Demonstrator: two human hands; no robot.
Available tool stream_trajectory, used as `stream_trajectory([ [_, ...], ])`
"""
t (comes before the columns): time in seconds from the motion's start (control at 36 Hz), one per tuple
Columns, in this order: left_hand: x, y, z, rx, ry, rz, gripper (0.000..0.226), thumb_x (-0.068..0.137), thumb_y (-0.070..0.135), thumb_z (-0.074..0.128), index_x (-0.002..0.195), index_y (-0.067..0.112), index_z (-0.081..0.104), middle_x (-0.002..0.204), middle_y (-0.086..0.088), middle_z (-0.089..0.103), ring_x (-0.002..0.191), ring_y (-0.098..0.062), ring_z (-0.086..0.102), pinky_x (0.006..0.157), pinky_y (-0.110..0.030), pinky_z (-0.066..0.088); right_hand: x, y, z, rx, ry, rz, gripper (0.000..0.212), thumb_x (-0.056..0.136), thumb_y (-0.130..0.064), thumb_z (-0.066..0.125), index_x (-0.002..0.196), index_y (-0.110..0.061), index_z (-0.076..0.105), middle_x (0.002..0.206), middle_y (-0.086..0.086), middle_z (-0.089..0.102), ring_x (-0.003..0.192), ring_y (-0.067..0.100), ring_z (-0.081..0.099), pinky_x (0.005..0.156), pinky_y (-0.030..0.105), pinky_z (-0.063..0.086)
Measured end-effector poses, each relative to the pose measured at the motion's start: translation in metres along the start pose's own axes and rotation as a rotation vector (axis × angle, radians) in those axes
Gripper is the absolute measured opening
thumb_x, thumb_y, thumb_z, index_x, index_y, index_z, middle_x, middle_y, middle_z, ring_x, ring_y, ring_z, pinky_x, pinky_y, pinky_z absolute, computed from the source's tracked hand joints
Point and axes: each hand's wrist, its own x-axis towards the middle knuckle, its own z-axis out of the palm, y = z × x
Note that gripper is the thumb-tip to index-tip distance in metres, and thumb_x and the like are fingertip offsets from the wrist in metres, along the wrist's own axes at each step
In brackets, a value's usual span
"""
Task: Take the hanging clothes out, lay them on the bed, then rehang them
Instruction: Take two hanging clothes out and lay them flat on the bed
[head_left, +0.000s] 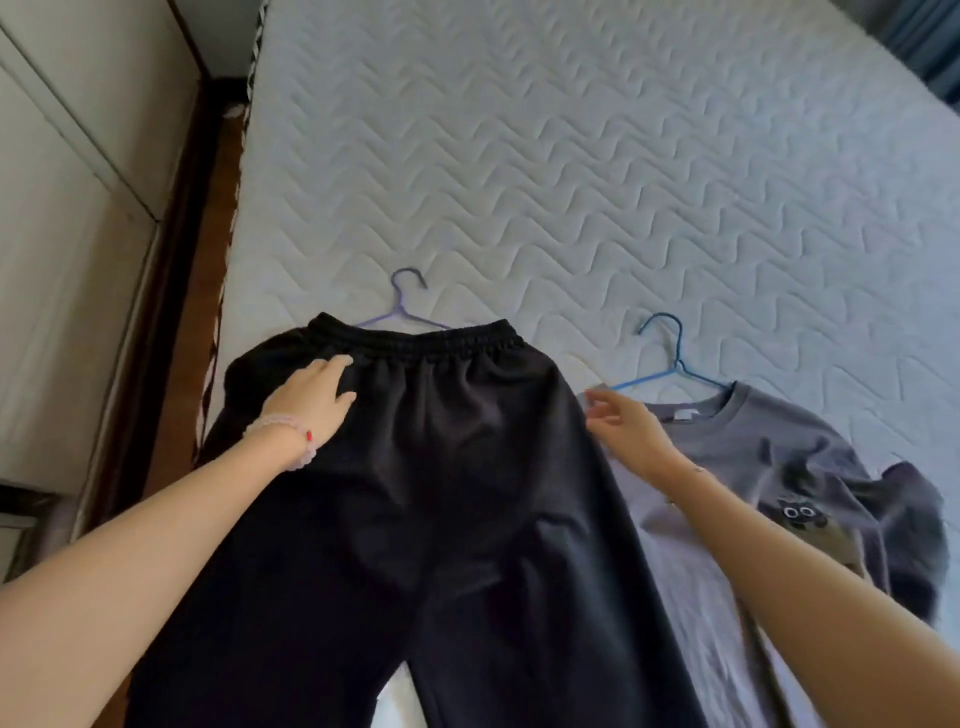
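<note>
A white quilted mattress (623, 156) fills the view, with pale wardrobe doors (62, 208) and a strip of dark wooden floor (192, 312) along its left edge. The left hand (311, 397), with a bead bracelet (283, 436) at the wrist, lies flat with straight fingers on the black sweatpants (467, 467), just below the elastic waistband (415, 340). The right hand (626, 431) is loose, fingers slack and gripping nothing, over the seam where the sweatpants meet the shoulder of a grey sweatshirt (753, 452); whether it touches cloth I cannot tell.

The sweatpants lie spread on the bed, legs running toward the camera, and a purple hanger (400, 301) pokes out above the waistband. Just beside them on the right lies the sweatshirt, printed with a small cartoon figure (797, 512) and somewhat rumpled at its far sleeve. A blue hanger (670, 358) sticks out of its collar.

Both garments appear laid out, so the laying step looks about finished, with the left hand smoothing. Rehanging seems next: it calls for gripping a hanger's hook and lifting so the garment stays seated on it.
</note>
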Motion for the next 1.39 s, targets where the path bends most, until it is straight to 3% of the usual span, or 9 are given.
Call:
stream_trajectory([
  [0.17, -0.034, 0.094, 0.031, -0.045, -0.100, 0.123, 0.046, 0.098, 0.031, 0.048, 0.142, 0.022, 0.040, 0.144, 0.001, 0.044, 0.130, -0.020, 0.046, 0.101, -0.037, 0.044, -0.031, 0.096, -0.110, -0.184, 0.154, 0.058, 0.044, 0.083, -0.010, 0.059, 0.127, -0.015, 0.055, 0.112, 0.007, 0.066, 0.105, 0.025, 0.062, 0.097, 0.036, 0.045],
  [0.33, -0.038, 0.213, 0.072, -0.118, -0.111, 0.210, 0.052, 0.096, 0.026, 0.053, 0.145, 0.015, 0.038, 0.149, -0.003, 0.039, 0.136, -0.021, 0.039, 0.112, -0.032, 0.032, -0.020, 0.162, -0.186, -0.218, 0.139, 0.038, 0.052, 0.085, -0.012, 0.062, 0.134, -0.010, 0.047, 0.130, 0.012, 0.054, 0.118, 0.032, 0.053, 0.099, 0.037, 0.039],
  [0.58, -0.005, 0.327, 0.138, -0.170, -0.141, 0.047, 0.062, 0.097, 0.019, 0.052, 0.151, 0.008, 0.024, 0.156, -0.011, 0.025, 0.143, -0.027, 0.030, 0.116, -0.031, 0.023, 0.030, 0.234, -0.230, -0.341, 0.010, -0.040, 0.058, 0.088, -0.021, 0.059, 0.141, -0.010, 0.038, 0.144, 0.013, 0.042, 0.130, 0.031, 0.043, 0.106, 0.036, 0.032],
  [0.83, 0.026, 0.328, 0.175, 0.022, -0.062, -0.114, 0.053, 0.098, 0.005, 0.037, 0.149, 0.007, 0.025, 0.157, -0.010, 0.020, 0.139, -0.033, 0.033, 0.116, -0.037, 0.028, 0.068, 0.277, -0.232, -0.322, 0.091, -0.064, 0.047, 0.092, -0.026, 0.053, 0.136, -0.010, 0.045, 0.137, 0.014, 0.046, 0.124, 0.034, 0.043, 0.105, 0.041, 0.036],
  [1.0, 0.039, 0.315, 0.177, 0.204, 0.007, -0.223, 0.041, 0.099, 0.009, 0.038, 0.139, 0.001, 0.038, 0.147, -0.019, 0.030, 0.129, -0.038, 0.039, 0.106, -0.044, 0.038, 0.087, 0.277, -0.225, -0.202, 0.136, -0.078, 0.029, 0.089, -0.037, 0.056, 0.112, -0.019, 0.059, 0.116, 0.007, 0.062, 0.108, 0.029, 0.055, 0.089, 0.035, 0.044],
  [1.11, 0.044, 0.309, 0.176, 0.283, 0.060, -0.232, 0.037, 0.100, 0.018, 0.044, 0.134, 0.003, 0.047, 0.138, -0.019, 0.042, 0.124, -0.036, 0.044, 0.098, -0.043, 0.039, 0.089, 0.277, -0.221, -0.161, 0.102, -0.106, 0.018, 0.089, -0.025, 0.058, 0.103, -0.015, 0.064, 0.106, 0.009, 0.067, 0.100, 0.029, 0.059, 0.077, 0.029, 0.041],
  [1.22, 0.046, 0.315, 0.176, 0.381, 0.074, -0.149, 0.029, 0.100, 0.020, 0.046, 0.121, 0.001, 0.052, 0.128, -0.018, 0.053, 0.122, -0.033, 0.048, 0.096, -0.040, 0.037, 0.082, 0.289, -0.239, -0.138, 0.109, -0.131, 0.019, 0.090, -0.022, 0.056, 0.099, -0.013, 0.070, 0.096, 0.008, 0.068, 0.093, 0.024, 0.059, 0.077, 0.028, 0.039],
  [1.31, 0.049, 0.329, 0.177, 0.460, 0.085, -0.006, 0.025, 0.101, 0.023, 0.043, 0.113, 0.004, 0.053, 0.122, -0.014, 0.055, 0.117, -0.031, 0.049, 0.092, -0.038, 0.036, 0.084, 0.302, -0.268, -0.142, 0.147, -0.115, 0.018, 0.088, -0.020, 0.059, 0.095, -0.009, 0.072, 0.100, 0.011, 0.070, 0.099, 0.027, 0.060, 0.082, 0.029, 0.040],
  [1.39, 0.053, 0.342, 0.179, 0.386, 0.060, 0.046, 0.027, 0.099, 0.024, 0.046, 0.119, 0.004, 0.049, 0.128, -0.016, 0.053, 0.119, -0.034, 0.049, 0.096, -0.040, 0.038, 0.092, 0.306, -0.291, -0.159, 0.195, -0.097, 0.017, 0.087, -0.019, 0.060, 0.094, -0.010, 0.072, 0.104, 0.012, 0.069, 0.102, 0.030, 0.060, 0.087, 0.034, 0.042],
])
